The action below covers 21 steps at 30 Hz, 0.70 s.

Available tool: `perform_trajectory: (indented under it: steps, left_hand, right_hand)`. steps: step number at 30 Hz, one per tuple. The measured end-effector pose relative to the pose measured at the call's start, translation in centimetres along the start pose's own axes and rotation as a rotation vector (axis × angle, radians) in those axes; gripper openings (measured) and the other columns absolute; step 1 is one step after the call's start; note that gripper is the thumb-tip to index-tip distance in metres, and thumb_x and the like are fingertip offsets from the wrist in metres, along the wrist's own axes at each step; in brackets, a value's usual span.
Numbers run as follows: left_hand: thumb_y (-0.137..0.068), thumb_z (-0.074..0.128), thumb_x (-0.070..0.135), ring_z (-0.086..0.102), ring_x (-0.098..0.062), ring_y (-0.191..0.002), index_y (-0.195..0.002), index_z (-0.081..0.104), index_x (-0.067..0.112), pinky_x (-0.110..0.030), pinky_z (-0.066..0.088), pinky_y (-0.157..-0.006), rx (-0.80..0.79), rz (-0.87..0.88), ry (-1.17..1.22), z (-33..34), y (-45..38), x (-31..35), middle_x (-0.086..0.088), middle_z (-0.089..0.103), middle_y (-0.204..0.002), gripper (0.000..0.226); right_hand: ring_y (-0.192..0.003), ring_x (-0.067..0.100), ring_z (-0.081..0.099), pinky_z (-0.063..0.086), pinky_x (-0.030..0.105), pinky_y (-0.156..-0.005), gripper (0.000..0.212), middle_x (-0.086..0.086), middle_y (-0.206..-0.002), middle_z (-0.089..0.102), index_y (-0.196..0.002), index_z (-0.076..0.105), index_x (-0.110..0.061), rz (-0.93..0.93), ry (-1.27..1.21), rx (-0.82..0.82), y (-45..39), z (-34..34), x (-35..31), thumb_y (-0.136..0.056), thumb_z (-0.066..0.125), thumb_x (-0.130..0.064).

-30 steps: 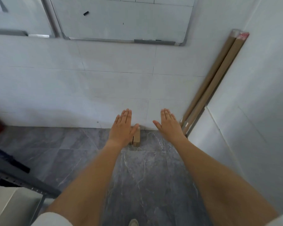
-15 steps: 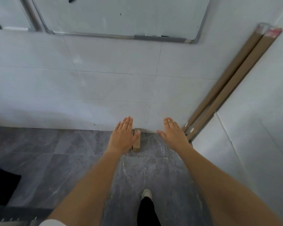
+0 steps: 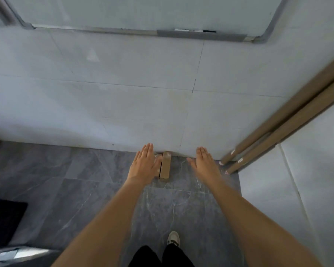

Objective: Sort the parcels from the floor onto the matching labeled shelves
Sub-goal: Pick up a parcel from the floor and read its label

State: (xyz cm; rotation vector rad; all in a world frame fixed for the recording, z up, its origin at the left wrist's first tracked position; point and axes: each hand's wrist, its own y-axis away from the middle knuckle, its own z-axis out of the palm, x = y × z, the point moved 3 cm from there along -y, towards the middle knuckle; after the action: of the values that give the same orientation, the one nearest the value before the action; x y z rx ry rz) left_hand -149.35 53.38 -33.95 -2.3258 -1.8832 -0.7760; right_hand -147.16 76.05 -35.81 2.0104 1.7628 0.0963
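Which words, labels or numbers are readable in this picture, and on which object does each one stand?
No text can be read.
Cardboard parcel on the floor: no legible label.
Cardboard tubes in the corner: small white stickers near the lower ends, too small to read.
Whiteboard: no writing visible.
Marker on its tray: print too blurred.

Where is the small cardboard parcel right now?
In the head view the cardboard parcel lies on the grey floor against the wall's base, between the left hand and right hand.
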Motion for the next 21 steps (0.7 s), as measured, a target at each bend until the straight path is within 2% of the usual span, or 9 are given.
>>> perform_trajectory:
  steps: [3,5,8,10,12,13,15,17,21]
  left_hand:
    - [-0.105,0.024,0.049,0.002,-0.016,-0.155,-0.159,0.007,0.01,-0.035,0.002,-0.126,-0.008,-0.07,0.081,1.8,-2.5,-1.7,-0.004,0.006,-0.168,0.069]
    - [-0.104,0.026,0.049,0.002,-0.017,-0.155,-0.159,0.006,0.011,-0.035,0.002,-0.126,-0.009,-0.103,0.114,3.1,-4.1,-2.8,-0.004,0.006,-0.168,0.069]
    - [-0.104,0.026,0.05,0.001,-0.017,-0.155,-0.159,0.005,0.011,-0.034,0.001,-0.125,-0.065,-0.125,0.135,5.5,-6.9,-4.6,-0.005,0.004,-0.168,0.07]
    - [-0.104,0.025,0.05,0.0,-0.017,-0.155,-0.159,0.004,0.011,-0.033,0.0,-0.125,-0.115,-0.121,0.135,7.1,-9.0,-5.8,-0.005,0.003,-0.168,0.07]
    - [-0.104,0.025,0.051,0.0,-0.016,-0.155,-0.159,0.005,0.011,-0.034,0.001,-0.126,-0.159,-0.114,0.124,8.5,-11.4,-7.3,-0.005,0.003,-0.168,0.071]
    - [-0.104,0.025,0.051,0.001,-0.017,-0.155,-0.159,0.005,0.011,-0.034,0.001,-0.126,-0.172,-0.111,0.121,9.1,-12.8,-8.1,-0.005,0.003,-0.168,0.071]
    - [-0.104,0.026,0.051,0.003,-0.018,-0.155,-0.159,0.006,0.011,-0.034,0.003,-0.125,-0.196,-0.128,0.131,10.4,-15.5,-9.5,-0.006,0.005,-0.168,0.071]
    - [-0.104,0.027,0.05,0.007,-0.021,-0.154,-0.159,0.008,0.012,-0.036,0.009,-0.124,-0.232,-0.178,0.165,12.1,-17.9,-11.0,-0.007,0.007,-0.168,0.069]
    - [-0.104,0.029,0.05,0.019,-0.026,-0.152,-0.158,0.011,0.015,-0.042,0.019,-0.12,-0.281,-0.302,0.317,17.9,-22.2,-13.7,-0.009,0.015,-0.166,0.068]
  right_hand:
    - [-0.157,0.025,0.007,0.005,0.036,-0.125,0.074,0.016,-0.169,0.009,-0.16,0.009,0.001,-0.002,0.002,-0.057,-2.6,2.0,0.2,-0.107,0.024,-0.05]
    - [-0.157,0.024,0.007,0.003,0.035,-0.125,0.083,0.016,-0.169,0.01,-0.16,0.01,0.0,-0.006,0.017,-0.074,-4.2,3.6,0.2,-0.103,0.012,-0.06]
    - [-0.157,0.024,0.006,0.003,0.035,-0.125,0.14,0.014,-0.169,0.01,-0.16,0.01,-0.001,-0.055,0.022,-0.096,-6.6,6.9,0.2,-0.057,-0.04,-0.082]
    - [-0.157,0.024,0.006,0.004,0.036,-0.126,0.153,0.014,-0.169,0.01,-0.16,0.01,-0.001,-0.06,0.046,-0.126,-9.0,8.9,0.8,-0.043,-0.048,-0.08]
    - [-0.157,0.024,0.009,0.006,0.035,-0.125,0.141,0.015,-0.169,0.013,-0.16,0.012,-0.001,-0.035,0.011,-0.134,-11.6,9.7,0.8,-0.057,-0.038,-0.083]
    - [-0.157,0.024,0.01,0.007,0.035,-0.125,0.123,0.015,-0.168,0.014,-0.16,0.014,-0.001,0.002,-0.024,-0.12,-13.1,10.2,0.9,-0.075,-0.022,-0.082]
    - [-0.156,0.025,0.012,0.009,0.035,-0.125,0.082,0.017,-0.168,0.016,-0.159,0.015,0.0,0.067,-0.071,-0.14,-16.1,11.2,1.3,-0.103,0.017,-0.06]
    - [-0.155,0.027,0.016,0.012,0.036,-0.125,0.072,0.019,-0.166,0.02,-0.158,0.019,0.001,0.091,-0.112,-0.111,-19.1,12.9,1.9,-0.106,0.031,-0.047]
    - [-0.153,0.031,0.022,0.018,0.039,-0.125,0.068,0.021,-0.164,0.026,-0.156,0.024,0.003,0.185,-0.198,-0.116,-23.8,19.4,3.5,-0.107,0.034,-0.044]
